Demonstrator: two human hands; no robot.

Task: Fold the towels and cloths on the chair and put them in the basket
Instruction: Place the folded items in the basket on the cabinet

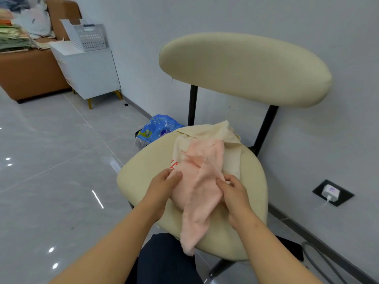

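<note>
A cream padded chair (143, 171) with black legs stands against the grey wall. On its seat lies a cream cloth (207, 131) with red print near its 9 o'clock edge, bunched toward the backrest. A pink towel (199, 181) lies rumpled on top of the cream cloth, and its 6 o'clock end hangs over the front rim of the seat.

The left hand (164, 183) meets the pink towel at the towel's 9 o'clock edge. Its grip is closed on the fabric, with curled fingers pinching the edge. The right hand (235, 193) sits at the towel's 3 o'clock edge, its grip likewise closed on a fold of the pink towel with the fingers bent inward. Both forearms reach in from 6 o'clock, over a knee in dark trousers (164, 261).

The white perforated basket (90, 36) stands well apart, far off at 10 o'clock, on a white cabinet (92, 72) beside a brown sofa (30, 76) that carries a stack of folded cloths (12, 37). A blue plastic bag (160, 126) lies on the tiled floor at 11 o'clock of the seat. At 3 o'clock, a white charger (330, 192) is plugged into a black socket.
</note>
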